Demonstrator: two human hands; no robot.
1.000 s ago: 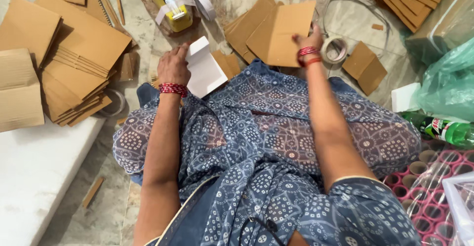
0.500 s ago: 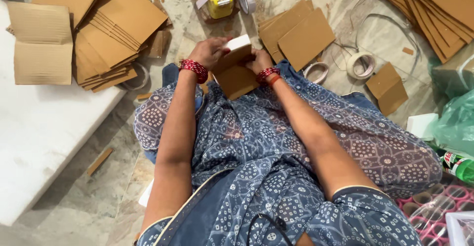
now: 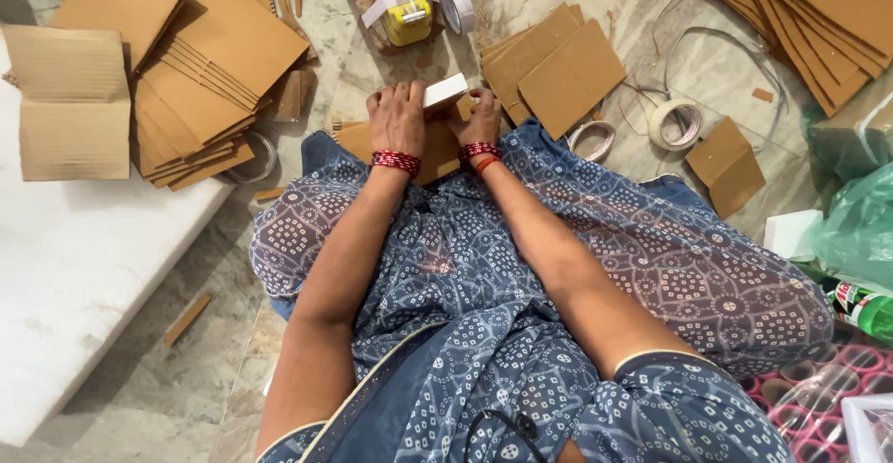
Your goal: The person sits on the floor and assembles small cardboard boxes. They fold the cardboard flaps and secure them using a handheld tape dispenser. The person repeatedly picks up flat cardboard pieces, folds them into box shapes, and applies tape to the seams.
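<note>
I see my left hand (image 3: 398,117) and right hand (image 3: 481,119), fingers closed on a small white box (image 3: 445,90) over a brown cardboard sheet (image 3: 437,152) on my lap; it looks light, stiff but crushable, best held by its edges.

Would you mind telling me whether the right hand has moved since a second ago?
Yes. The right hand left the cardboard sheets on the floor and came in toward the lap, where it now meets the left hand on the small white box.
</note>
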